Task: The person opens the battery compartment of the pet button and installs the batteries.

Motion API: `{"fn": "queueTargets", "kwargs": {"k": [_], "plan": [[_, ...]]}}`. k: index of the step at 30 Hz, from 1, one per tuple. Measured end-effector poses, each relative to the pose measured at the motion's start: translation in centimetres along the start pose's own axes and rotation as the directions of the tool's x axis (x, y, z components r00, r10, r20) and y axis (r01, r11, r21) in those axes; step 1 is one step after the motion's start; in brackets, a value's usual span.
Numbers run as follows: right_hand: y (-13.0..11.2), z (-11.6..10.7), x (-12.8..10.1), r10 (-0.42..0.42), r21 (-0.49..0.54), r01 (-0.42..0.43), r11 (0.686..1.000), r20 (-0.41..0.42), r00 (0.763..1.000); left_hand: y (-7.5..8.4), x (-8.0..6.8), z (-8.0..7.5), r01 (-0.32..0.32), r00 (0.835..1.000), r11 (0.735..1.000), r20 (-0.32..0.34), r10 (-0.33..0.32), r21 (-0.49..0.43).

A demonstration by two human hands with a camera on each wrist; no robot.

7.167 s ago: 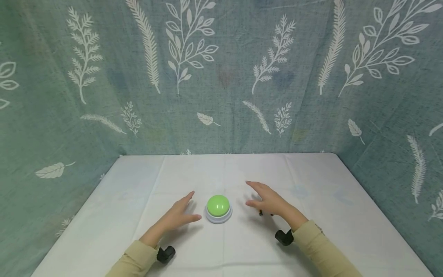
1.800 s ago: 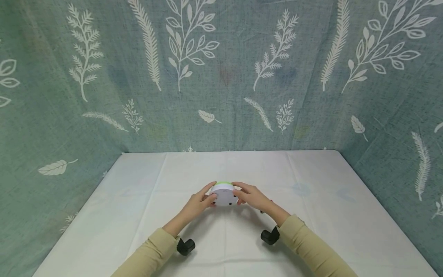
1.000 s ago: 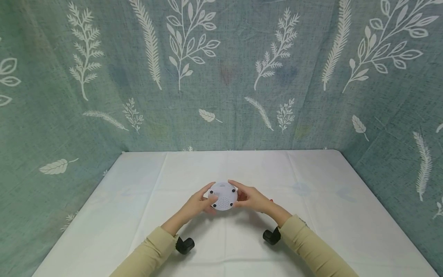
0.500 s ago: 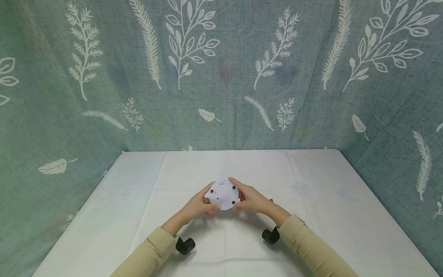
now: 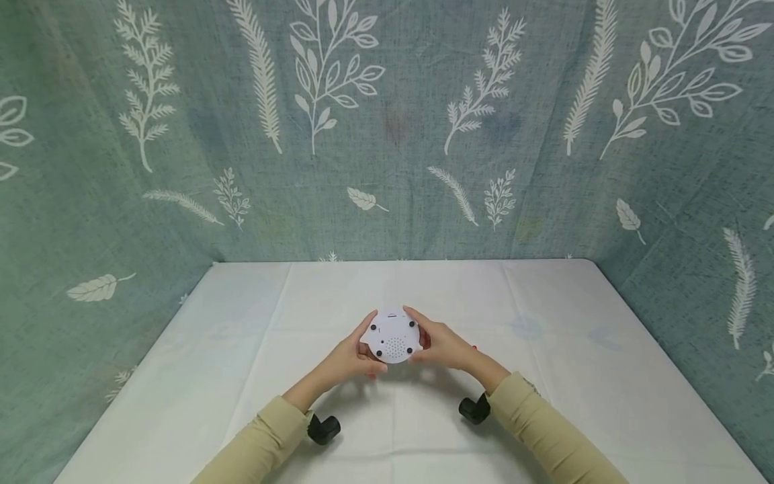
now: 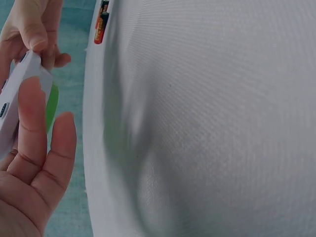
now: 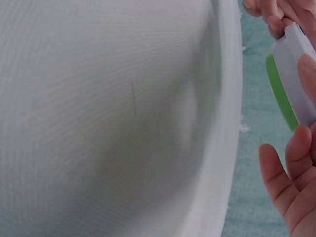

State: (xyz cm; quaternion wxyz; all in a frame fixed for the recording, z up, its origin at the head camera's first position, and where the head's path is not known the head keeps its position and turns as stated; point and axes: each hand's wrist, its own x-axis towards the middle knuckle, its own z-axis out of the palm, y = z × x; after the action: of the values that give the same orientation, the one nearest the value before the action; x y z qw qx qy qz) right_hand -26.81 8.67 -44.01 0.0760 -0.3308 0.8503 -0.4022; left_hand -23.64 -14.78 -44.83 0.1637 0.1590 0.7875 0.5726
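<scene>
A round push button [image 5: 393,334] with a white base is held up above the table, its underside turned to the head camera. Small black feet, a screw hole and a patch of speaker holes show on that underside. Its green dome [image 7: 280,91] faces away, visible from the side in both wrist views. My left hand [image 5: 349,356] grips the left edge between thumb and fingers. On the opposite edge my right hand [image 5: 440,345] pinches the rim the same way. In the left wrist view, the white base [image 6: 17,98] sits between both hands.
Red-and-black batteries [image 6: 101,22] lie on the white-covered table [image 5: 242,376]; in the head view only a red tip [image 5: 474,347] shows past my right forearm. A patterned green curtain [image 5: 387,134] surrounds the back and sides.
The push button earlier stood dome-up on the table between my open hands. Both hands have lifted it and tipped its underside toward the head; lately it has risen slightly and my left thumb slid lower.
</scene>
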Motion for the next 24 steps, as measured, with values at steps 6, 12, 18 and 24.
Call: {"fn": "queueTargets", "kwargs": {"k": [6, 12, 18, 24], "plan": [[-0.17, -0.16, 0.00, 0.022, 0.021, -0.022, 1.000, 0.013, 1.000, 0.16, -0.06, 0.05, -0.047, 0.999, 0.998, -0.005, 0.047, 0.048], [-0.18, -0.23, -0.02, 0.029, 0.045, -0.030, 0.999, 0.029, 0.999, 0.13, 0.02, 0.14, -0.071, 0.995, 0.989, -0.062, 0.080, 0.130], [-0.46, -0.50, -0.13, 0.031, 0.092, -0.036, 0.995, 0.052, 0.998, 0.17, -0.01, 0.16, -0.109, 0.977, 0.952, -0.147, 0.156, 0.286], [-0.57, -0.64, -0.17, 0.033, 0.183, -0.050, 0.982, 0.092, 0.995, 0.07, -0.06, 0.12, -0.156, 0.974, 0.953, -0.119, 0.192, 0.259]]}}
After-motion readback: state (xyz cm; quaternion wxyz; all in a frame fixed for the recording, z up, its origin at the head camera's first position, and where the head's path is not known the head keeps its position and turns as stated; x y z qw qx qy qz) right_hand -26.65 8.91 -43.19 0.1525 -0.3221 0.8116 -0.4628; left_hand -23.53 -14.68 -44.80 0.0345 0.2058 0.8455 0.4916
